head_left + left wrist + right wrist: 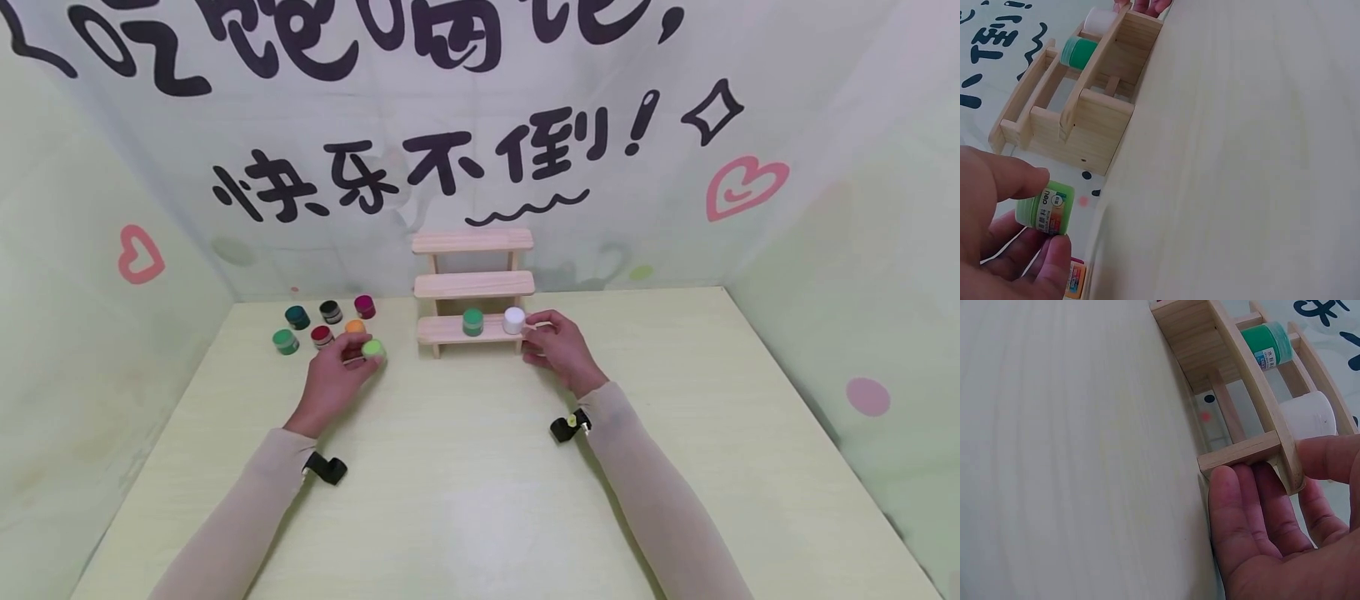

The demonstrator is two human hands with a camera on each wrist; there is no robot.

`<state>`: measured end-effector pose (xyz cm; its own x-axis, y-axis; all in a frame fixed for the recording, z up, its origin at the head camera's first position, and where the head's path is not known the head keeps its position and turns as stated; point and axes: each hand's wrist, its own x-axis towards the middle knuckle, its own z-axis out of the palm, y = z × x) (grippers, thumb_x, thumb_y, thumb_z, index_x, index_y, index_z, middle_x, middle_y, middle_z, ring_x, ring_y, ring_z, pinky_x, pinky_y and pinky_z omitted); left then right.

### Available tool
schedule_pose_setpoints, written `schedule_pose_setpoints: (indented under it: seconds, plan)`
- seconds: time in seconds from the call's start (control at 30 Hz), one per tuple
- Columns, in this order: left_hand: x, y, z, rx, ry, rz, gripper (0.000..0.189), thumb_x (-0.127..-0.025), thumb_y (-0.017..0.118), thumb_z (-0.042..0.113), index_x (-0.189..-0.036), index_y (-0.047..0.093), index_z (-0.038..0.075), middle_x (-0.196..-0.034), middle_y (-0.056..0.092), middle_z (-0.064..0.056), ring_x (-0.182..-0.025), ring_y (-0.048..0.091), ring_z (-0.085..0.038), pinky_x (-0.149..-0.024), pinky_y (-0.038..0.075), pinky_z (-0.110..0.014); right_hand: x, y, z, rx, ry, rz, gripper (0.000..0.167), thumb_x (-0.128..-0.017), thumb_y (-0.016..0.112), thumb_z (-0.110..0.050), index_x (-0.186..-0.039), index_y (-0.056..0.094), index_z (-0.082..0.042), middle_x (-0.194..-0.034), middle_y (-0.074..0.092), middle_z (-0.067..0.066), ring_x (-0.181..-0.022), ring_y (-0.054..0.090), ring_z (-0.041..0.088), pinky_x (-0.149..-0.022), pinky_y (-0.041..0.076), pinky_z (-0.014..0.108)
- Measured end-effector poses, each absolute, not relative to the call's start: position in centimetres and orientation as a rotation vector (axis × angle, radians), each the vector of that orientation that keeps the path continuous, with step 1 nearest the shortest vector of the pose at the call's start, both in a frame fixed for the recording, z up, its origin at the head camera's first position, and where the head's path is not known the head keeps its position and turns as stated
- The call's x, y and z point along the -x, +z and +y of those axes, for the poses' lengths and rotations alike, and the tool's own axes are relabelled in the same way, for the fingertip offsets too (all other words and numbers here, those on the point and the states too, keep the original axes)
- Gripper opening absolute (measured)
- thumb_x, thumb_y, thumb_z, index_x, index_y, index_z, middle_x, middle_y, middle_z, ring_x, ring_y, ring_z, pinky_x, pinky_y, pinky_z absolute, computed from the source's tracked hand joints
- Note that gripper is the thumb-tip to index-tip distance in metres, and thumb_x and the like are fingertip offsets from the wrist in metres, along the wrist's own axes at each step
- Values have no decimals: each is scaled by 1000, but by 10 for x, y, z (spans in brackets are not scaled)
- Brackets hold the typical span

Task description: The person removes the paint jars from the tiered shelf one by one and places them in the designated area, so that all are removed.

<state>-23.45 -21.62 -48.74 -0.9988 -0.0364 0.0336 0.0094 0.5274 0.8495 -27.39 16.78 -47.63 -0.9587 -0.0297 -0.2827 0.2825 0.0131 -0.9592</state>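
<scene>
My left hand (335, 379) pinches a small light green paint jar (1046, 207) between thumb and fingers, at the near side of a group of jars. At the right end of the lowest step, my right hand (564, 350) holds the three-step wooden display rack (474, 285). In the right wrist view its thumb (1330, 457) lies at the step's edge close to a white jar (1310, 416), with several fingers against the side leg. A green jar (472, 322) stands left of the white one on that same step.
Left of the rack, on the pale wooden table (465, 475), stand a dark teal jar (297, 317), a black jar (330, 312), a magenta jar (364, 307), another green jar (285, 341), a red jar (322, 336) and a partly hidden orange jar (355, 327). A printed cloth backdrop (360, 242) rises behind.
</scene>
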Motion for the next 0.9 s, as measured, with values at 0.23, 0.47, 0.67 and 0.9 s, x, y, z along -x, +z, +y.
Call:
schedule_pose_setpoints:
  seconds: [0.23, 0.47, 0.67, 0.9]
  plan:
    - [235, -492, -233, -65, -1509, -2715, 50, -99, 76, 28, -144, 61, 11, -142, 63, -13, -129, 63, -30, -97, 55, -13, 273, -475, 168, -265, -2046, 2065, 22, -102, 68, -15, -123, 61, -13, -103, 68, 3, -88, 69, 18, -78, 65, 31]
    - [232, -494, -243, -111, -1458, -2775, 51, -101, 74, 27, -146, 59, 10, -141, 63, -17, -129, 64, -33, -109, 56, -38, 273, -475, 168, -270, -2039, 2070, 22, -102, 68, -15, -123, 61, -13, -104, 68, 3, -88, 70, 18, -78, 65, 30]
    - [232, -494, -248, -151, -1464, -2792, 48, -102, 71, 21, -145, 56, 4, -142, 59, -20, -131, 60, -36, -114, 52, -49, 272, -476, 168, -268, -2044, 2063, 21, -102, 68, -15, -123, 61, -13, -103, 68, 3, -89, 70, 17, -79, 65, 31]
    - [229, -491, -249, -160, -1434, -2809, 47, -103, 70, 19, -145, 56, 3, -141, 58, -22, -130, 59, -37, -114, 52, -50, 272, -475, 167, -267, -2040, 2068, 22, -102, 68, -15, -123, 61, -13, -103, 68, 3, -88, 71, 17, -79, 65, 31]
